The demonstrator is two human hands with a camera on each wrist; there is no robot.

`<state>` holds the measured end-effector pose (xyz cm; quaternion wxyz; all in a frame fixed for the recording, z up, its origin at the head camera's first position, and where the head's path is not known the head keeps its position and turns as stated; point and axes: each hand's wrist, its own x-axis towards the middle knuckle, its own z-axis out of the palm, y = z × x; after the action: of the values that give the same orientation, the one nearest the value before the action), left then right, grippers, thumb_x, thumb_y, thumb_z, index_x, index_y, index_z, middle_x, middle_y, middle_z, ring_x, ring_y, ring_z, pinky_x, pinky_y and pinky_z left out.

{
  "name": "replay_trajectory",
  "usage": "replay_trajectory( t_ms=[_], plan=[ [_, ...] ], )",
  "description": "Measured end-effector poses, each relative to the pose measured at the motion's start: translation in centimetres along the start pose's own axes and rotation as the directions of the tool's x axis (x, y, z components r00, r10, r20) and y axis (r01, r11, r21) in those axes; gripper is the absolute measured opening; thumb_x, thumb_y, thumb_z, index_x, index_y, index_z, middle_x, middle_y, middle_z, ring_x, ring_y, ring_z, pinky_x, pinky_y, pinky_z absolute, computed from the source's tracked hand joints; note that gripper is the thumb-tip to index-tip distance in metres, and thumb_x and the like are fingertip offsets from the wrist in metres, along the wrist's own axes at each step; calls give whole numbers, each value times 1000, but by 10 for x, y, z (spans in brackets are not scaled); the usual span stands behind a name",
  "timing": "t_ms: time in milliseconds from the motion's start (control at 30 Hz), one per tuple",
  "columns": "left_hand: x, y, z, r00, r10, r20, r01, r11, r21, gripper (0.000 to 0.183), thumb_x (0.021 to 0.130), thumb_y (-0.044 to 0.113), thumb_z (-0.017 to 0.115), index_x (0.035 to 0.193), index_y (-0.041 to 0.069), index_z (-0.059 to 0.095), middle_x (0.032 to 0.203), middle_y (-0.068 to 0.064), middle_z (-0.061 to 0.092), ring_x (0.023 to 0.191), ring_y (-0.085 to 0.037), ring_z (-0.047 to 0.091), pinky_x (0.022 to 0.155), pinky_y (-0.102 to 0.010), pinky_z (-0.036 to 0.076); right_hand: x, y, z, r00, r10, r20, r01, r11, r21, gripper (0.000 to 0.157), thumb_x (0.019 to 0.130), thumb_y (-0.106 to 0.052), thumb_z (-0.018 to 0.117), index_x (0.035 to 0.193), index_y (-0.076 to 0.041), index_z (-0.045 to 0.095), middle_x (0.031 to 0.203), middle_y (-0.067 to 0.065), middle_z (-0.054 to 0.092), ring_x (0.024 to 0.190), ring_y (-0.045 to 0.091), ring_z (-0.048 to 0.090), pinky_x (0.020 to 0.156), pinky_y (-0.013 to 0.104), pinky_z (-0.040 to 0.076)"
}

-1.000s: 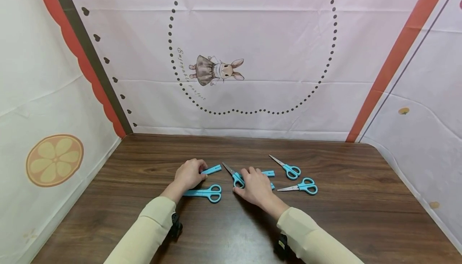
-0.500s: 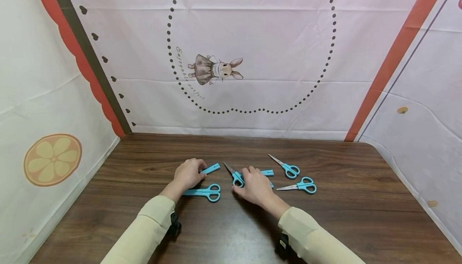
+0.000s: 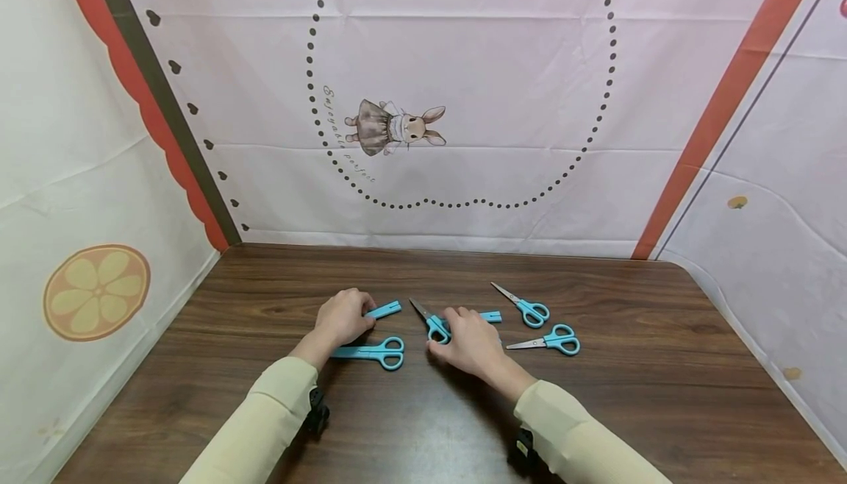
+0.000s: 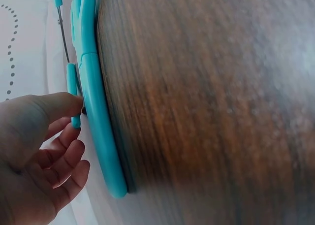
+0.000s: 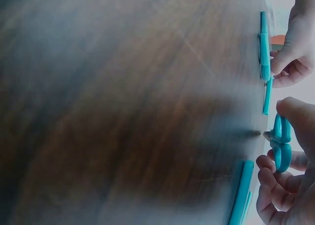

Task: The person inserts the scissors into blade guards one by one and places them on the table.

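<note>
My left hand pinches a turquoise scissors cover between thumb and fingertips; its other end points right. In the left wrist view the cover sits between thumb and forefinger. My right hand holds a pair of scissors by the turquoise handle loops, and the bare blades point up and left towards the cover, apart from it in the head view. In the right wrist view the handles show between thumb and fingers. Just in front of my left hand lies a covered pair of scissors, loops to the right.
Two bare-bladed pairs of scissors, the farther pair and the nearer pair, lie to the right of my right hand. A loose turquoise cover shows behind that hand. Printed cloth borders the wooden table.
My left hand has shifted slightly left with the cover. The right hand keeps almost the same place with the scissors, and a second loose cover beside it is now nearly hidden.
</note>
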<state>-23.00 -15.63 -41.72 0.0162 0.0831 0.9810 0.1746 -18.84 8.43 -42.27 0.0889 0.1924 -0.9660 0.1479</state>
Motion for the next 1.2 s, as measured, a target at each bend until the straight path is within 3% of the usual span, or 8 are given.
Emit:
replay_trajectory(
  t_ms=[200,467,833,1200],
  plan=[
    [-1,-4,0,1000,1,-21,-1,1000,6,12,80,22,68,91,16,68,80,2,54,67,-13,48,55,-29,39,-1,4,0,999,-1,-33,1,1000,1,47,78,-47,65,109,-11,61,90,5,62,73,19,58,52,30,44],
    [-4,-9,1,999,10,-52,-10,1000,0,12,81,23,67,92,18,68,81,3,59,65,-12,50,53,-29,39,-4,6,-2,998,-2,-61,3,1000,25,43,78,-44,66,106,-13,62,78,-1,57,53,8,40,44,23,32],
    [-6,-13,-1,997,31,-69,-32,999,-16,10,82,23,68,90,19,67,76,5,57,60,-12,49,50,-29,38,-9,12,-6,994,-9,-111,10,1000,10,42,76,-43,68,105,-13,62,82,-1,60,49,6,39,41,22,31],
    [-11,-10,-6,995,56,-78,-58,998,-22,10,81,21,68,91,17,68,77,3,58,59,-11,47,50,-28,37,-13,18,-10,989,-51,-140,53,999,6,39,77,-43,69,103,-16,62,73,-7,53,46,5,34,39,21,27]
  ],
)
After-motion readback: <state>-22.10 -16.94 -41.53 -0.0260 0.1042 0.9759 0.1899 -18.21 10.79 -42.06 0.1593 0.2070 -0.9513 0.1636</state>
